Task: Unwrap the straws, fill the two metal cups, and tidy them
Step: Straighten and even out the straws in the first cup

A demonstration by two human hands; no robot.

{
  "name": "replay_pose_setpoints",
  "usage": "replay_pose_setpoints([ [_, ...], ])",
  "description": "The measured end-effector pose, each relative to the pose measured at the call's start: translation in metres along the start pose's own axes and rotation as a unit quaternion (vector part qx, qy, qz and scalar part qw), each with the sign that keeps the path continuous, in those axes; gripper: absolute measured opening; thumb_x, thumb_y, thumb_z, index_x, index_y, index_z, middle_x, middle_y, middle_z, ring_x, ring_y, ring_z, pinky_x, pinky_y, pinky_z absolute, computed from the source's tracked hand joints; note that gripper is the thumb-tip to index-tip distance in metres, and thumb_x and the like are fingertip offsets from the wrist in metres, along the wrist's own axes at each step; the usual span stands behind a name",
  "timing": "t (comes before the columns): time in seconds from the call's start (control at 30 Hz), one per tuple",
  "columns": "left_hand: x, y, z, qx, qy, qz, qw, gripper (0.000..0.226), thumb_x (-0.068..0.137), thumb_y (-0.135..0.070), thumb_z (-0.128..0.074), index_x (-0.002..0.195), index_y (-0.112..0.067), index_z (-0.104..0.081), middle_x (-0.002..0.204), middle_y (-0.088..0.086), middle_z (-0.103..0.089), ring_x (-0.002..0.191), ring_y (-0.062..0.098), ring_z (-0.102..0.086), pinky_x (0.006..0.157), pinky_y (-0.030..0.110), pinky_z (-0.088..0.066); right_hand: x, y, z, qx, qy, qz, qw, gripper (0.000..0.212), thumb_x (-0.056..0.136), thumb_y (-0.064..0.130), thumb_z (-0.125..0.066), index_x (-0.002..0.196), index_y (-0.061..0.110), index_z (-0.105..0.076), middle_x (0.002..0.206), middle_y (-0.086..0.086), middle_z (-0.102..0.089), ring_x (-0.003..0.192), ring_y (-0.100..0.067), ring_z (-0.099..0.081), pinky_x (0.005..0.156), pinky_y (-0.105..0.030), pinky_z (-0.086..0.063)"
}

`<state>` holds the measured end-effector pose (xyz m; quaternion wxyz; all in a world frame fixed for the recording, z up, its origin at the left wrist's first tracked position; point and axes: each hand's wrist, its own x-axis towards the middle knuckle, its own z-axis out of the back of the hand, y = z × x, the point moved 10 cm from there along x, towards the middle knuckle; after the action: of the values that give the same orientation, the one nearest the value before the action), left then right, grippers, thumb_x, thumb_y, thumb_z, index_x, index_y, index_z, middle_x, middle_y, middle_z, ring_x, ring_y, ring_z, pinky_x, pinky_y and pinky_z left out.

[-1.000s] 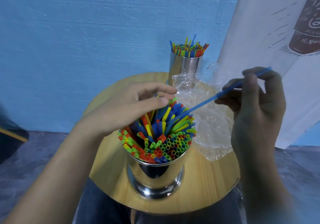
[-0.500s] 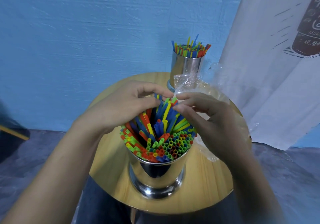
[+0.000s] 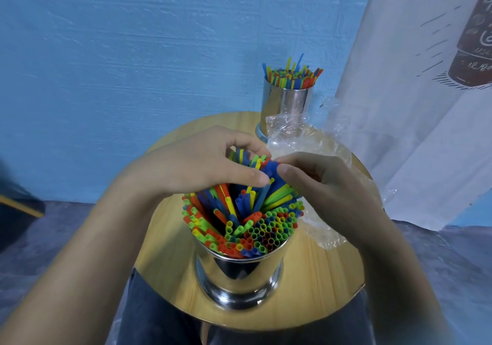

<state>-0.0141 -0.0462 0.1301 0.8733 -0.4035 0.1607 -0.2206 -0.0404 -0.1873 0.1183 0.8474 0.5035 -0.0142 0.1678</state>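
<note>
A shiny metal cup stands near the front of the round wooden table, packed with coloured straws; its back straws lean and stick up higher. My left hand curls round those raised straws from the left, thumb and fingers closed about them. My right hand meets it from the right, with its fingertips pinching the blue straw tops. A second metal cup full of straws stands at the table's far edge.
Crumpled clear plastic wrap lies on the table between the far cup and my right hand, reaching the right rim. A white printed cloth hangs at the right. Blue wall behind, grey floor below.
One second ago my right hand held one blue straw out to the right. It then brought the straw into the near cup, and both hands now close on the raised straws.
</note>
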Motion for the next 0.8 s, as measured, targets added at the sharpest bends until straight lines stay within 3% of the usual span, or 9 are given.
replay_pose_setpoints([
  [0.1, 0.003, 0.001, 0.001, 0.010, -0.006, 0.002, 1.000, 0.023, 0.084, -0.037, -0.080, 0.106, -0.034, -0.075, 0.096, -0.013, -0.077, 0.083, 0.003, -0.074, 0.083, 0.032, -0.060, 0.002, -0.005, -0.001, 0.008, 0.010, -0.015, 1.000, 0.023, 0.105, 0.021, -0.054, 0.102, 0.020, -0.076, 0.092, 0.005, -0.078, 0.090, -0.011, -0.074, 0.079, -0.031, -0.060],
  [0.23, 0.002, 0.006, 0.002, 0.037, -0.001, 0.009, 0.999, 0.023, 0.082, -0.043, -0.081, 0.104, -0.036, -0.076, 0.086, -0.013, -0.077, 0.080, 0.005, -0.074, 0.081, 0.030, -0.057, 0.003, -0.002, -0.004, 0.027, 0.022, -0.018, 0.999, 0.024, 0.103, 0.013, -0.054, 0.099, 0.017, -0.077, 0.091, 0.001, -0.078, 0.088, -0.014, -0.075, 0.081, -0.037, -0.061],
  [0.33, 0.001, 0.005, 0.001, 0.033, 0.007, -0.001, 0.999, 0.012, 0.089, -0.032, -0.077, 0.100, -0.028, -0.076, 0.067, -0.025, -0.070, 0.061, -0.003, -0.067, 0.060, 0.010, -0.047, 0.005, 0.000, -0.007, 0.035, 0.032, -0.016, 0.999, 0.024, 0.103, 0.011, -0.053, 0.098, 0.016, -0.077, 0.092, -0.002, -0.078, 0.088, -0.017, -0.075, 0.081, -0.039, -0.060],
  [0.4, 0.001, 0.006, 0.003, 0.036, -0.005, -0.002, 0.999, 0.007, 0.092, -0.028, -0.075, 0.097, -0.025, -0.074, 0.059, -0.029, -0.064, 0.050, -0.006, -0.059, 0.051, 0.007, -0.039, 0.007, 0.001, -0.007, 0.034, 0.035, -0.013, 0.999, 0.023, 0.102, 0.011, -0.054, 0.097, 0.016, -0.076, 0.092, -0.001, -0.078, 0.089, -0.017, -0.074, 0.082, -0.038, -0.060],
  [0.5, -0.001, 0.008, 0.007, 0.050, -0.031, 0.000, 0.998, 0.005, 0.092, -0.031, -0.074, 0.094, -0.026, -0.073, 0.067, -0.029, -0.066, 0.052, -0.003, -0.059, 0.054, 0.014, -0.042, 0.009, 0.004, -0.010, 0.038, 0.041, -0.005, 0.998, 0.022, 0.102, 0.012, -0.056, 0.096, 0.017, -0.077, 0.091, 0.001, -0.077, 0.089, -0.014, -0.073, 0.080, -0.030, -0.060],
  [0.63, 0.000, 0.007, 0.007, 0.051, -0.054, -0.010, 0.997, 0.011, 0.089, -0.032, -0.076, 0.089, -0.023, -0.069, 0.084, -0.014, -0.067, 0.071, 0.020, -0.064, 0.067, 0.038, -0.051, 0.012, 0.007, -0.011, 0.040, 0.042, 0.007, 0.998, 0.021, 0.102, 0.013, -0.058, 0.094, 0.019, -0.077, 0.086, 0.006, -0.076, 0.085, -0.009, -0.071, 0.072, -0.018, -0.054],
  [0.73, 0.000, 0.003, 0.006, 0.038, -0.064, -0.029, 0.997, 0.013, 0.087, -0.032, -0.077, 0.084, -0.023, -0.067, 0.083, -0.007, -0.066, 0.079, 0.031, -0.063, 0.073, 0.044, -0.051, 0.012, 0.010, -0.009, 0.043, 0.030, 0.014, 0.999, 0.019, 0.100, 0.010, -0.061, 0.092, 0.020, -0.075, 0.075, 0.015, -0.070, 0.076, 0.000, -0.065, 0.066, -0.011, -0.048],
  [0.8, -0.001, 0.000, 0.007, 0.033, -0.071, -0.042, 0.996, 0.014, 0.087, -0.034, -0.077, 0.083, -0.025, -0.068, 0.088, -0.005, -0.067, 0.084, 0.029, -0.064, 0.079, 0.044, -0.051, 0.012, 0.010, -0.008, 0.046, 0.021, 0.014, 0.999, 0.018, 0.099, 0.009, -0.062, 0.091, 0.020, -0.074, 0.072, 0.018, -0.068, 0.074, 0.002, -0.063, 0.065, -0.010, -0.047],
])
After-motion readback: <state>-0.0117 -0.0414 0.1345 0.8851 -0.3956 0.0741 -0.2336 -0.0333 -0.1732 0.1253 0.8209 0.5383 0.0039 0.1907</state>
